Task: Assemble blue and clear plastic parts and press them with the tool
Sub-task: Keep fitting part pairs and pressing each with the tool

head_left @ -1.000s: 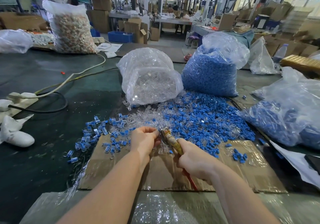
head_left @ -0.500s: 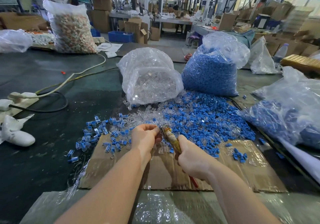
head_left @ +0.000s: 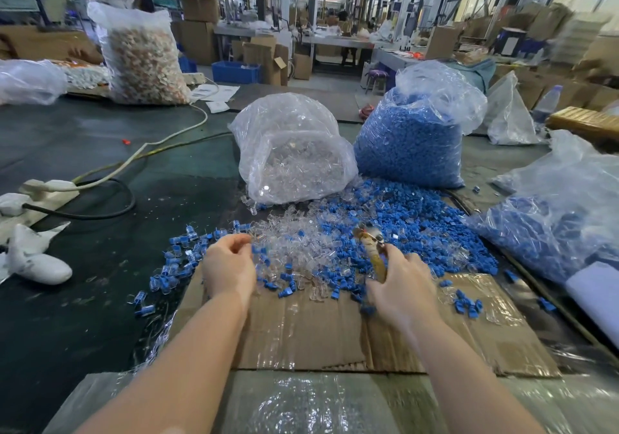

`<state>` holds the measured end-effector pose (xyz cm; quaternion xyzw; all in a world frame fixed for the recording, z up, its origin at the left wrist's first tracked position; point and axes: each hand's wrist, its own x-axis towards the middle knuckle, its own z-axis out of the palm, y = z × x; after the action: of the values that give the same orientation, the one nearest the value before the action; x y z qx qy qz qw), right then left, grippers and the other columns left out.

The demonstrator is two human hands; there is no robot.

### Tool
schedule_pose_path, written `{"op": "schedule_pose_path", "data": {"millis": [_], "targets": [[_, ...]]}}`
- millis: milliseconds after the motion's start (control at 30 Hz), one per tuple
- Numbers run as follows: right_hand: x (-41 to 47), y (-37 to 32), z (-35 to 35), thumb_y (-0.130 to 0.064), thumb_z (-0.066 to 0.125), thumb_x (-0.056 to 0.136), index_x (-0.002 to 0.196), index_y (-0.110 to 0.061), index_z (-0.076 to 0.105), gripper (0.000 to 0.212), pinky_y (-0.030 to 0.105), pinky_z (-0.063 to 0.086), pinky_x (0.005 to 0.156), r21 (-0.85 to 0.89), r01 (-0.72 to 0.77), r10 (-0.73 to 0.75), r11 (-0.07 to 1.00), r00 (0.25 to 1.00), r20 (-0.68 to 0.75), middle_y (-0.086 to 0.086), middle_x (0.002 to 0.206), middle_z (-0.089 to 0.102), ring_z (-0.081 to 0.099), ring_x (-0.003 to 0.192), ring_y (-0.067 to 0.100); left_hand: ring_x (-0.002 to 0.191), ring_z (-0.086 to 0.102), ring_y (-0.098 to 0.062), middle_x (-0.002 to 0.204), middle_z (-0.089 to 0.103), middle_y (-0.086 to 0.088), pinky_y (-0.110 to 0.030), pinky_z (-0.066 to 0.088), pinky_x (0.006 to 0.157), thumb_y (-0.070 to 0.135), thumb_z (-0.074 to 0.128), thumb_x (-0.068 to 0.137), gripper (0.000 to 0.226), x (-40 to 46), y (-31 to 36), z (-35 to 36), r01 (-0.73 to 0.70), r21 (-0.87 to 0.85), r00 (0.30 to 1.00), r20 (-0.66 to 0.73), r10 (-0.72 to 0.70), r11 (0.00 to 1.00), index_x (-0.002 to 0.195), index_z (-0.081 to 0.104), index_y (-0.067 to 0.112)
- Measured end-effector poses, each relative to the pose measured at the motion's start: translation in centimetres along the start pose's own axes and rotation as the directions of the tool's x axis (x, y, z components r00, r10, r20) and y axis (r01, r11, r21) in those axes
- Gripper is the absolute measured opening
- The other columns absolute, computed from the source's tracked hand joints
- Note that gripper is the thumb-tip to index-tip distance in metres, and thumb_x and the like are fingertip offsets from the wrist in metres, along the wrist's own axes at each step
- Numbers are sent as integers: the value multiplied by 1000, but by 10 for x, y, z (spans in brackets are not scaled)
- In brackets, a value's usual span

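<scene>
Between pressings, by the look of it: hands apart, reaching for fresh stock. Left hand (head_left: 229, 266) hovering at the near edge of the loose clear plastic parts (head_left: 294, 239), fingers curled inward, thumb and forefinger close together; impossible to tell whether a small piece is pinched there. Right hand (head_left: 403, 286) wrapped round the taped handle of the pressing tool (head_left: 370, 242), tool head up and pointing away over the scattered blue plastic parts (head_left: 412, 219). Mixed pile spread across the bench (head_left: 83, 152) and onto the cardboard sheet (head_left: 318, 329), just in front of the bag of clear parts (head_left: 291, 152) and the bag of blue parts (head_left: 412, 145). Off to the left, a little heap of blue-and-clear pieces (head_left: 177, 259), probably finished ones.

Next up, most likely: pick one clear and one blue piece, seat them together, bring them back to the tool head, squeeze.

Against half a second ago: hands no longer meeting at the tool tip, left swung out leftward, right and tool shifted rightward and up the pile. Bags and cardboard unmoved.
</scene>
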<state>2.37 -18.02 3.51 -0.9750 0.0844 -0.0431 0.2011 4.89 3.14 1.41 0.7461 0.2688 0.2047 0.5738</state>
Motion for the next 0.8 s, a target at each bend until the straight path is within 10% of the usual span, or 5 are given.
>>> {"op": "schedule_pose_path", "data": {"millis": [400, 667, 800], "targets": [[18, 29, 21, -61, 38, 90, 146, -17, 23, 73, 40, 32, 104, -352, -19, 10, 936, 1000, -29, 14, 139, 39, 35, 129, 31, 119, 40, -20, 130, 47, -6, -26, 33, 93, 9, 52, 92, 36, 1, -11, -11, -298, 424, 954, 108, 279, 855, 129, 53, 9], [15, 26, 23, -61, 34, 91, 145, -22, 21, 67, 48, 25, 107, -382, -52, 31, 923, 998, -59, 10, 140, 36, 31, 130, 29, 91, 46, -5, 99, 51, 9, -18, 42, 82, 17, 59, 88, 21, -45, -16, 23, -567, 272, 808, 369, 460, 777, 109, 63, 16], [-1, 8, 31, -45, 48, 92, 131, -22, 46, 44, 43, 32, 100, -277, 145, -204, 950, 959, -198, 4, 128, 49, 43, 119, 24, 87, 49, -4, 100, 50, 10, -11, 41, 77, 21, 58, 89, 28, -57, -19, 36, -577, 215, 774, 452, 444, 788, 117, 60, 19]]}}
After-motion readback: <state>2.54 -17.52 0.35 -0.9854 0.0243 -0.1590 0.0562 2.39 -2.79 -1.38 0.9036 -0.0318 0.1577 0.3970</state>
